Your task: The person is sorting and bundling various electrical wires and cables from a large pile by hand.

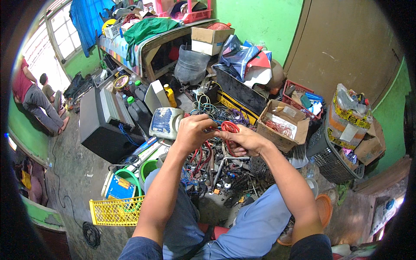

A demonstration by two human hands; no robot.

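The left hand (192, 132) has its fingers bent and drawn together, pinching a red cable (230, 126). The right hand (247, 141) has its thumb and fingers closed around the same cable. The cable is looped at and between the fingertips of both hands; further red strands hang below the left fingers. A pale jerrycan (167, 121) stands just left of the left fingers. A cardboard box (302, 131) containing reddish wire sits right of the right fingers. Mixed metal parts (225, 171) lie below both hands' fingers.
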